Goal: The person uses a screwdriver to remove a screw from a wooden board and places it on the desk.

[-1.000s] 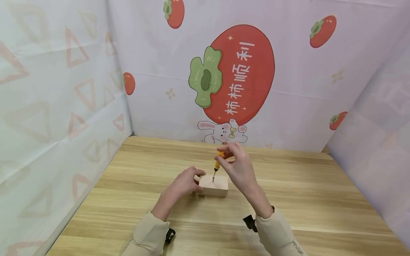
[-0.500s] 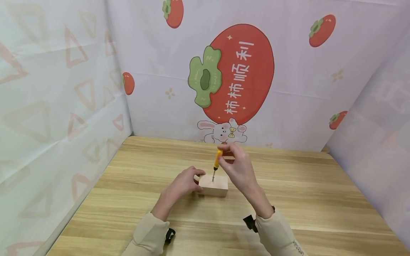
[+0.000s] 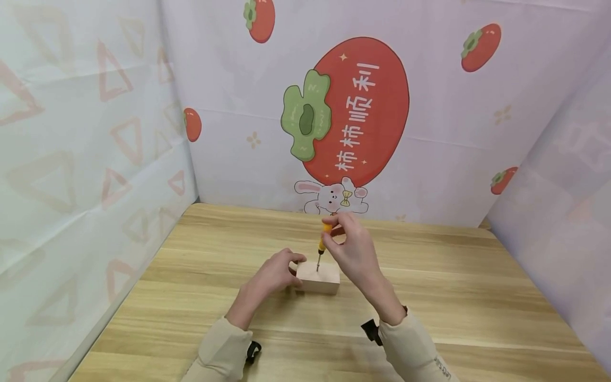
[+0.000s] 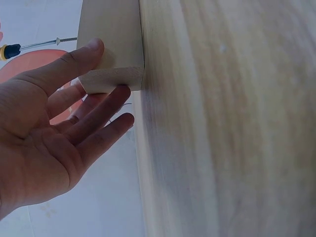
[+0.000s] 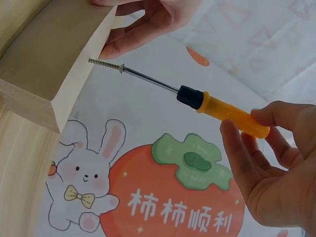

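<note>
A pale wooden block [image 3: 321, 284] lies flat on the table, and my left hand [image 3: 276, 273] grips its left end between thumb and fingers. In the left wrist view the thumb lies along one side of the block [image 4: 112, 37]. A screw [image 5: 106, 64] stands upright in the block's top face, with much of its thread showing. The tip of a screwdriver [image 5: 229, 115] with a yellow and black handle sits at the screw head. My right hand [image 3: 352, 246] pinches the upper handle between thumb and fingers, and the screwdriver leans slightly to the right.
The wood-grain table [image 3: 429, 297] stretches around the block on all sides. A fabric backdrop [image 3: 229, 159] printed with persimmons and a rabbit hangs behind the table, and fabric walls [image 3: 95, 212] stand at left and right.
My right thumb and fingers have shifted around the yellow handle, and the handle's tilt varies slightly. The block, screw and left hand stay in place.
</note>
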Demonstrator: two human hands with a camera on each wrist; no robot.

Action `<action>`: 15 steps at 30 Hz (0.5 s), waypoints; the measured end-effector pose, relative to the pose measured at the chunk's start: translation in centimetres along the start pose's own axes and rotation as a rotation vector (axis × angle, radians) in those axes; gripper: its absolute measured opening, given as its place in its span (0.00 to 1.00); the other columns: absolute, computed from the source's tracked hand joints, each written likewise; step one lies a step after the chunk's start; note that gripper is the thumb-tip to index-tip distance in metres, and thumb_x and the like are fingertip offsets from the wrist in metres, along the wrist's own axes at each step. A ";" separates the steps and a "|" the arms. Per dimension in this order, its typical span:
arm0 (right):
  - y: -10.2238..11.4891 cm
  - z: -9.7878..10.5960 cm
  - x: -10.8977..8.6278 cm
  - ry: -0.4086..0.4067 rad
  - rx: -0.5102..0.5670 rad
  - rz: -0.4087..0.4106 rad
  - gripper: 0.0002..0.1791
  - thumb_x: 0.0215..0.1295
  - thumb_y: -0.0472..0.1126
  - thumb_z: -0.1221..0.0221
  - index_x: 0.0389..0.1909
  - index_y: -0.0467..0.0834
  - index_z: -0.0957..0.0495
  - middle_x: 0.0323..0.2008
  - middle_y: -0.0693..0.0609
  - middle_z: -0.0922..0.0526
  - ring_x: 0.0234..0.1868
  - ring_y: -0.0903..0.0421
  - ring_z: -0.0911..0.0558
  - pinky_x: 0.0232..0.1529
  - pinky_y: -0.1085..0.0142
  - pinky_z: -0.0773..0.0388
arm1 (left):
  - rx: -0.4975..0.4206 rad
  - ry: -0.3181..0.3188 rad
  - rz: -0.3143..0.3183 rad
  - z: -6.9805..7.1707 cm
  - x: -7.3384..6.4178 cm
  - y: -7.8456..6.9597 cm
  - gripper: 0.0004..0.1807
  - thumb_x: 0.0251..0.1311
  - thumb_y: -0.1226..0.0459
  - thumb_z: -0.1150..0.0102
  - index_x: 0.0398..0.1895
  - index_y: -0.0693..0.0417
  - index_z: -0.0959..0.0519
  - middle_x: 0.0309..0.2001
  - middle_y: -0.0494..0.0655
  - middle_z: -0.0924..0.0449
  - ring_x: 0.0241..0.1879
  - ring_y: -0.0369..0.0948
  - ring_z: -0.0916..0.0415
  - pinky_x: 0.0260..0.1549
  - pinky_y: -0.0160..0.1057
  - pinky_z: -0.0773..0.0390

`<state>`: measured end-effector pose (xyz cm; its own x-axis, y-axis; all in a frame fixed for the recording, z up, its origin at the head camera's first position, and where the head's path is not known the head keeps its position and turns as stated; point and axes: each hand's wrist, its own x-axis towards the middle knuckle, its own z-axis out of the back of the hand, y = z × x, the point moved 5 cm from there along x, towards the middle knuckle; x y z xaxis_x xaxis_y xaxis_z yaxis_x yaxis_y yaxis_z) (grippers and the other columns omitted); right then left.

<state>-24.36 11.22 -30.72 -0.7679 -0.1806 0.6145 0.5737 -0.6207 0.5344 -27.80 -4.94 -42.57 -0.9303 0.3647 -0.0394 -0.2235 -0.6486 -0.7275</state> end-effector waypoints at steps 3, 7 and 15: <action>0.1 0.0 0.0 0.015 0.027 0.003 0.11 0.60 0.27 0.38 0.42 0.41 0.20 0.45 0.48 0.17 0.39 0.52 0.14 0.30 0.71 0.18 | -0.004 0.001 0.003 0.0 0.0 0.0 0.33 0.45 0.68 0.23 0.60 0.57 0.21 0.46 0.51 0.25 0.40 0.42 0.17 0.40 0.39 0.21; 0.1 0.0 -0.1 0.034 0.041 -0.005 0.12 0.61 0.29 0.35 0.45 0.42 0.19 0.46 0.48 0.18 0.42 0.52 0.15 0.31 0.71 0.17 | -0.001 0.005 0.006 0.0 0.1 0.0 0.33 0.46 0.68 0.23 0.60 0.57 0.21 0.46 0.50 0.25 0.41 0.43 0.17 0.40 0.40 0.21; -0.2 -0.1 -0.2 0.029 0.012 -0.037 0.13 0.59 0.37 0.30 0.44 0.43 0.20 0.43 0.49 0.24 0.35 0.55 0.18 0.29 0.71 0.19 | -0.007 0.013 0.006 0.1 -0.1 -0.1 0.33 0.47 0.68 0.24 0.60 0.57 0.21 0.47 0.51 0.25 0.42 0.43 0.17 0.42 0.41 0.20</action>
<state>-24.37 11.29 -30.95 -0.7968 -0.1798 0.5769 0.5477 -0.6181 0.5639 -27.70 -4.97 -42.42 -0.9276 0.3698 -0.0527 -0.2161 -0.6464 -0.7318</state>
